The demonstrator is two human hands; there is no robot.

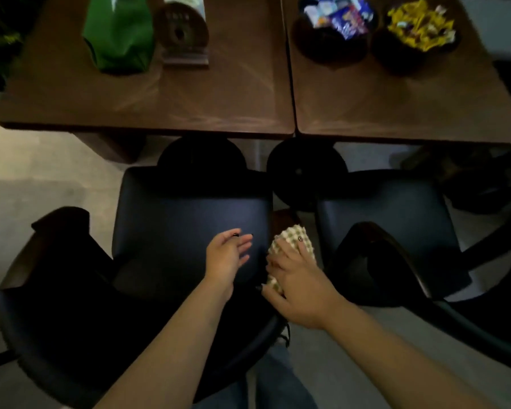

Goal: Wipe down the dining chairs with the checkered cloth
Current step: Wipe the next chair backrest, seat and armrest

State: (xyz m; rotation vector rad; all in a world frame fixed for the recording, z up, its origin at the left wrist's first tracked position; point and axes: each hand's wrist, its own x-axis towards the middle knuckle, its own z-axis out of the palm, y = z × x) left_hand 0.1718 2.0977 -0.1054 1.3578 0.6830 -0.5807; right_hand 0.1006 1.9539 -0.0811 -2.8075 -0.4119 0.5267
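Cloth (292, 249) pressed on the right arm of the near chair (189, 231).
Right hand (298, 284) lies flat on the beige-and-white checkered cloth, fingers spread; left hand (227, 255) hovers over the seat, fingers relaxed. On the surface (160, 95), a green bag (118, 36); its writing is unreadable.
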